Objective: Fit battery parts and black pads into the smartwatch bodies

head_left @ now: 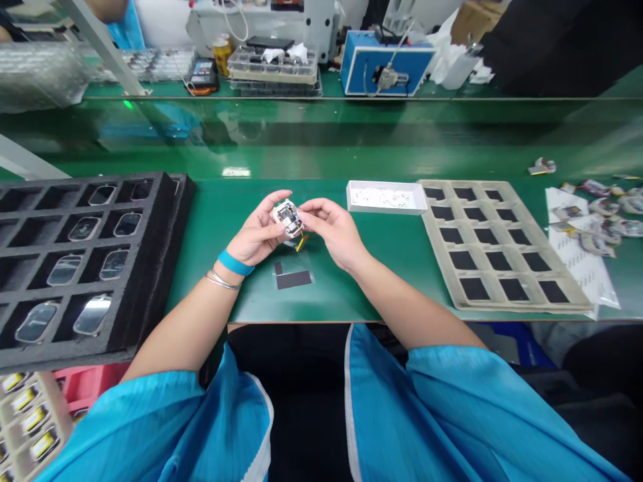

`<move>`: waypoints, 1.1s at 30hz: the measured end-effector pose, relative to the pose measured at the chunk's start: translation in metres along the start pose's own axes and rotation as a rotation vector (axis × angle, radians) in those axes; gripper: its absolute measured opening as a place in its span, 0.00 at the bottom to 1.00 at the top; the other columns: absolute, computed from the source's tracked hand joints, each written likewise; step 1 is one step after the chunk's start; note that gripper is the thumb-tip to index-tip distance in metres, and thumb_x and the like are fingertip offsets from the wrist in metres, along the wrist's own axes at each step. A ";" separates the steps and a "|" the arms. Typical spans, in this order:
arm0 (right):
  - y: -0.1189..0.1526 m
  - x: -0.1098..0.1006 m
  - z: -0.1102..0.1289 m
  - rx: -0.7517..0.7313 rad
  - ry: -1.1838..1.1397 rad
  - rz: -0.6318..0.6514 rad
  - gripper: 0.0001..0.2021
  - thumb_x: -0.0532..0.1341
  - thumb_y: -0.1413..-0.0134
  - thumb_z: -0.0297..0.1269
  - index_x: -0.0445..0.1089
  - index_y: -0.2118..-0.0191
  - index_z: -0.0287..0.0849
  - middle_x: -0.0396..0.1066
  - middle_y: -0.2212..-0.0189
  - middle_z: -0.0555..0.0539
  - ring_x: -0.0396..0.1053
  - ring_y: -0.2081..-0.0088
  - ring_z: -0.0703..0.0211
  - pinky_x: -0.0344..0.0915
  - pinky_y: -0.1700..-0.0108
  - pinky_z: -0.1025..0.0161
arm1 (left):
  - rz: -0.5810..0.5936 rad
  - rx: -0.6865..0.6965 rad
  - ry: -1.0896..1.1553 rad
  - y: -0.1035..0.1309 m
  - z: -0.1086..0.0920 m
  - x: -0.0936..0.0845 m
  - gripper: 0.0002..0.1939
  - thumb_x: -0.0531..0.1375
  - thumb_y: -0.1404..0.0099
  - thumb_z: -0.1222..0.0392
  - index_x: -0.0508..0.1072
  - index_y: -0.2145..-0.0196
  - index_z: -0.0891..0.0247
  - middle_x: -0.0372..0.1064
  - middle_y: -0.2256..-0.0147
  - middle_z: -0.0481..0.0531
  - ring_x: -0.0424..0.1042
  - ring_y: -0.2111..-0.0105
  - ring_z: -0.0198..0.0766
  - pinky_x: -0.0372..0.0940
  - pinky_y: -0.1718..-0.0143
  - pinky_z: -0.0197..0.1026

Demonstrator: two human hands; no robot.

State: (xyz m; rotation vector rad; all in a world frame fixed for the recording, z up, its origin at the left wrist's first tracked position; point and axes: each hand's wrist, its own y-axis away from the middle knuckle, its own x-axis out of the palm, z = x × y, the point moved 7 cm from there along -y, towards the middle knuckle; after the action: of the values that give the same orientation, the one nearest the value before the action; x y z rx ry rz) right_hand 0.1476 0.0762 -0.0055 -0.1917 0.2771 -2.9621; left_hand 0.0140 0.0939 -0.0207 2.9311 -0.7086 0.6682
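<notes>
Above the green bench top, my left hand (261, 231) grips a small electronic module (288, 218), likely a watch body, with its circuit board and a yellow tab facing up. The fingers of my right hand (334, 231) are closed at the module's right edge; whether they pinch a small part there is hidden. Below the hands, a clear sheet with dark rectangular adhesive pieces (294, 280) lies on the bench. Just beyond my right hand stands a shallow white box (386, 185) with many tiny pieces scattered inside.
On the left, a black foam tray (173, 268) holds several watch cases with glass faces. A beige compartment tray (442, 268) with dark squares stands on the right, with loose small modules (597, 244) beyond it. A blue box (351, 63) sits on the back shelf.
</notes>
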 end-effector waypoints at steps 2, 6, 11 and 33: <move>0.003 0.003 -0.003 0.025 -0.043 -0.026 0.21 0.69 0.52 0.54 0.68 0.61 0.43 0.75 0.60 0.48 0.74 0.57 0.59 0.74 0.53 0.61 | 0.011 0.005 -0.002 0.000 0.000 0.001 0.40 0.77 0.57 0.55 0.70 0.47 0.55 0.75 0.61 0.49 0.78 0.62 0.40 0.74 0.57 0.40; 0.002 -0.002 -0.005 -0.020 0.034 -0.080 0.23 0.69 0.53 0.56 0.67 0.61 0.44 0.74 0.61 0.48 0.73 0.57 0.60 0.73 0.53 0.62 | 0.017 0.000 0.002 -0.002 0.003 0.001 0.38 0.77 0.57 0.57 0.70 0.49 0.57 0.76 0.61 0.49 0.78 0.62 0.39 0.73 0.57 0.40; 0.000 -0.001 -0.011 0.051 -0.041 -0.041 0.23 0.68 0.50 0.56 0.66 0.57 0.45 0.75 0.60 0.48 0.74 0.58 0.60 0.74 0.55 0.61 | -0.009 0.021 -0.015 -0.002 0.002 0.002 0.39 0.78 0.58 0.54 0.69 0.49 0.55 0.75 0.61 0.49 0.78 0.61 0.41 0.74 0.58 0.41; 0.009 -0.016 0.034 0.081 -0.175 0.163 0.15 0.75 0.60 0.40 0.75 0.65 0.40 0.76 0.67 0.50 0.76 0.66 0.61 0.77 0.57 0.58 | 0.072 -0.045 -0.083 0.001 -0.001 0.004 0.35 0.77 0.58 0.50 0.69 0.54 0.56 0.75 0.63 0.51 0.79 0.60 0.49 0.77 0.64 0.44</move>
State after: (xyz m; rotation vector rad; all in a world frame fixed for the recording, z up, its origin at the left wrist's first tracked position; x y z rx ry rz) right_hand 0.1691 0.0640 0.0236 -0.3950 0.1426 -2.7667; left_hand 0.0166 0.0913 -0.0177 2.9195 -0.8298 0.5310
